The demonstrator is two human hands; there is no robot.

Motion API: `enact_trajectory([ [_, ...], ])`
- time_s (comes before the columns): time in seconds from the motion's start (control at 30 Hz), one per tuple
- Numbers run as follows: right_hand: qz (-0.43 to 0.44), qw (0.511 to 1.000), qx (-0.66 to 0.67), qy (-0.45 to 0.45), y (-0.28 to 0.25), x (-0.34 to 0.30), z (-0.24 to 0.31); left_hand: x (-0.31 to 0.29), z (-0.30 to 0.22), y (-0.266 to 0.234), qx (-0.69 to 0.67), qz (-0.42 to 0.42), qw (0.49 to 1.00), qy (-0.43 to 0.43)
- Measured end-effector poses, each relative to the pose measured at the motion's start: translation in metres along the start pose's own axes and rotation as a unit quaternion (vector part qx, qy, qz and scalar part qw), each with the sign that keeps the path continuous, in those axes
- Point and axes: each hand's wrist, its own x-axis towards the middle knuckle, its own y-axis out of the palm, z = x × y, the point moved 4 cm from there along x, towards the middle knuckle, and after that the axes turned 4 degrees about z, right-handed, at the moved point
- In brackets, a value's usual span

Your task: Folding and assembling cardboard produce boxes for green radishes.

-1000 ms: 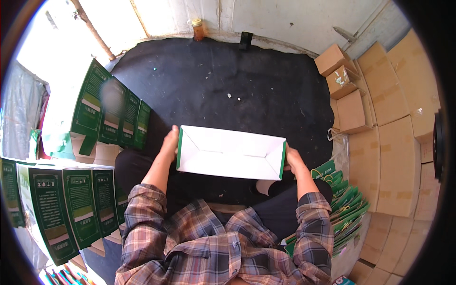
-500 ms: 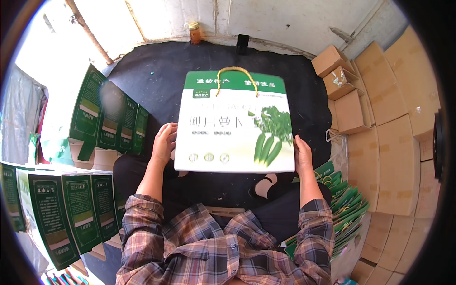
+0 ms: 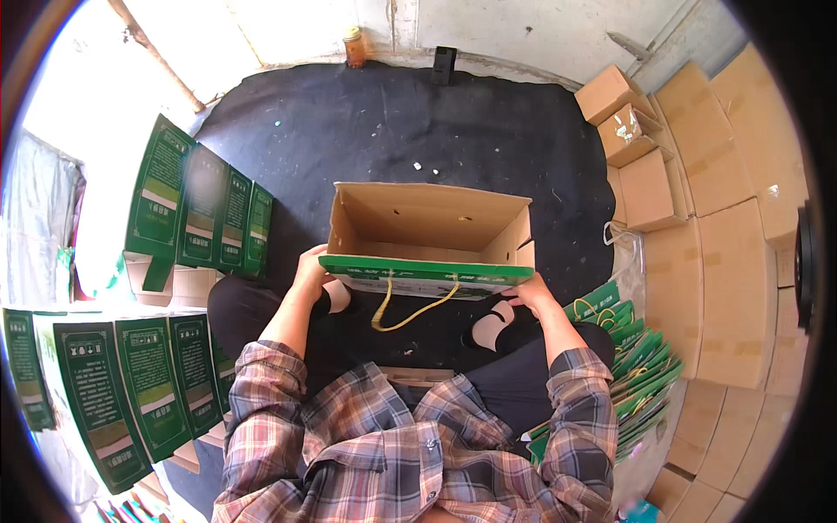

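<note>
A cardboard gift box (image 3: 427,271) lies between my hands over the dark floor sheet, its wide mouth facing up. Plain brown board lines the inside, and I see nothing in it. Green and white print covers the near outer side, where a yellow rope handle (image 3: 417,322) hangs in a loop. My left hand (image 3: 310,277) grips the near left corner, fingers partly hidden by the board. At the near right corner my right hand (image 3: 533,295) has its fingers against the lower side.
Standing green boxes (image 3: 157,383) fill the left side in two rows. Flattened green bags or boxes with yellow cords (image 3: 629,383) are stacked beside my right knee. Brown cartons (image 3: 728,288) line the right. A jar (image 3: 353,47) and a black object (image 3: 444,65) stand by the far wall.
The box has tipped from its printed face toward me to its mouth facing up, showing the brown inside. Its handle has swung down to the near side. Both hands have kept hold.
</note>
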Motion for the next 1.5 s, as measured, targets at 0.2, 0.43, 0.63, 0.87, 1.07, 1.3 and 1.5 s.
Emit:
enact_trajectory([
  [0.2, -0.008, 0.995, -0.096, -0.033, -0.011, 0.006, -0.011, 0.003, 0.000, 0.000, 0.125, -0.047, 0.991, 0.020],
  [0.43, -0.069, 0.986, 0.008, -0.153, -0.010, -0.011, 0.020, -0.002, -0.012, -0.002, 0.120, 0.011, 0.985, 0.126],
  [0.63, -0.041, 0.982, 0.028, -0.184, -0.010, -0.012, 0.023, -0.007, -0.019, 0.003, 0.165, 0.104, 0.974, 0.112],
  [0.87, 0.015, 0.994, 0.056, -0.096, -0.003, -0.044, 0.037, -0.019, -0.025, 0.007, 0.262, 0.135, 0.951, 0.090],
  [1.07, 0.055, 0.987, -0.028, -0.149, -0.003, -0.039, 0.035, -0.024, -0.024, 0.007, 0.345, 0.173, 0.917, 0.100],
  [1.3, 0.004, 0.977, 0.026, -0.213, 0.000, -0.024, 0.030, -0.027, -0.026, 0.009, 0.424, 0.218, 0.871, 0.119],
  [1.5, 0.060, 0.990, 0.040, -0.122, 0.015, -0.018, 0.027, -0.030, -0.030, 0.010, 0.387, 0.246, 0.884, 0.087],
])
